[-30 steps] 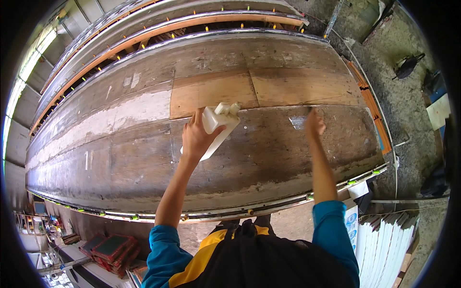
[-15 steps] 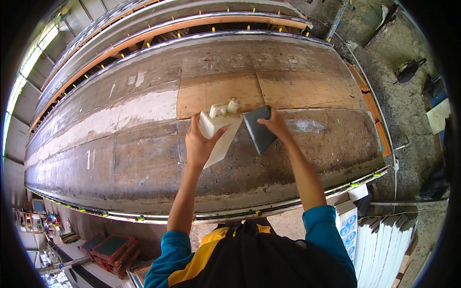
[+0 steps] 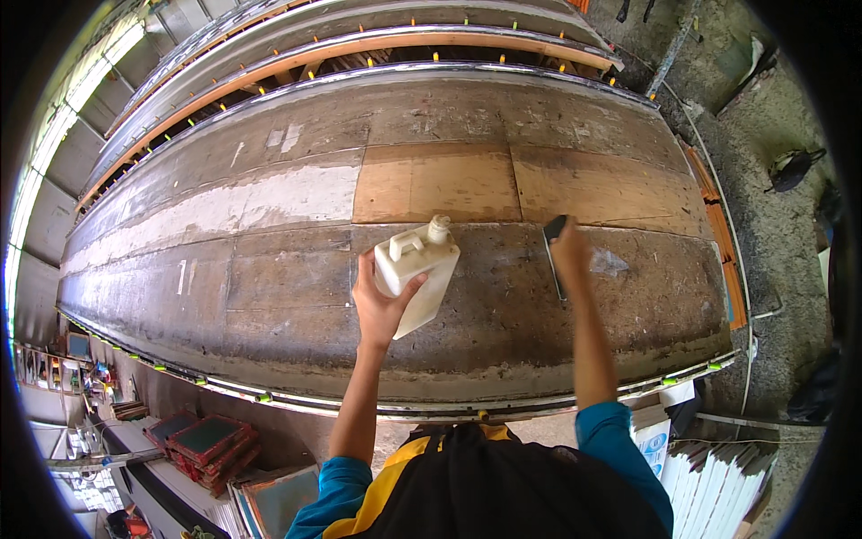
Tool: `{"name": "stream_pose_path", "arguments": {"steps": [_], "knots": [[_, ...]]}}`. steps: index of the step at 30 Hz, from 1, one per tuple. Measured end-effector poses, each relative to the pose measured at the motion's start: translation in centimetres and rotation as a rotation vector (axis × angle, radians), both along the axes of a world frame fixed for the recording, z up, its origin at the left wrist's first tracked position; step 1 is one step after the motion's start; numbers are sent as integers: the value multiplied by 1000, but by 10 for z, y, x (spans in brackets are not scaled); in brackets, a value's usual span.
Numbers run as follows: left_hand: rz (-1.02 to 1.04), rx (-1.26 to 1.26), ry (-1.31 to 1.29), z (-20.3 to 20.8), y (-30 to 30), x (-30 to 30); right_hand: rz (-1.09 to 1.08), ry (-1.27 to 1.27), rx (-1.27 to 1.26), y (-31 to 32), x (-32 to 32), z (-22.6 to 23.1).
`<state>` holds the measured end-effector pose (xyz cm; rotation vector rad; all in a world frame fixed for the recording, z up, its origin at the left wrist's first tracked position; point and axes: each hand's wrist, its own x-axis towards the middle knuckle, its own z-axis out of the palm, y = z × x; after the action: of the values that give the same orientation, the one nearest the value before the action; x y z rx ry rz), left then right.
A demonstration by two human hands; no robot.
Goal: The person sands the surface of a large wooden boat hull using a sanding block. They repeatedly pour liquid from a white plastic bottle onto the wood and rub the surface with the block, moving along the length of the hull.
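My left hand is closed around the side of an off-white plastic jug with a moulded handle and a short spout at its far end. The jug is held over the long, stained worktable. To the right, my right hand, blurred by motion, grips a flat dark grey slab. That slab is turned nearly edge-on, so only a narrow dark strip shows. A wide gap lies between it and the jug.
Lighter wooden panels are set into the tabletop beyond the jug. More long benches run behind. Red-edged frames are stacked at lower left, white sheets at lower right. A clear plastic scrap lies right of my right hand.
My right hand has carried the dark slab away from the jug to the right and turned it from broad face to edge. My left hand keeps its hold; the view has shifted slightly.
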<state>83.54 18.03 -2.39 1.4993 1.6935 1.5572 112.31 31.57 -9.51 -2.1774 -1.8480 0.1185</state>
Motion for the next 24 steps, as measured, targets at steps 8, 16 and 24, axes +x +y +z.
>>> {"name": "stream_pose_path", "arguments": {"steps": [8, 16, 24], "knots": [[1, 36, 76, -3, 20, 14, 656, -133, 175, -69, -51, -3], [-166, -125, 352, 10, 51, 56, 312, -197, 13, -33, 56, 19], [-404, -154, 989, 0, 79, 114, 275, 149, 165, -117, 91, 22]]}}
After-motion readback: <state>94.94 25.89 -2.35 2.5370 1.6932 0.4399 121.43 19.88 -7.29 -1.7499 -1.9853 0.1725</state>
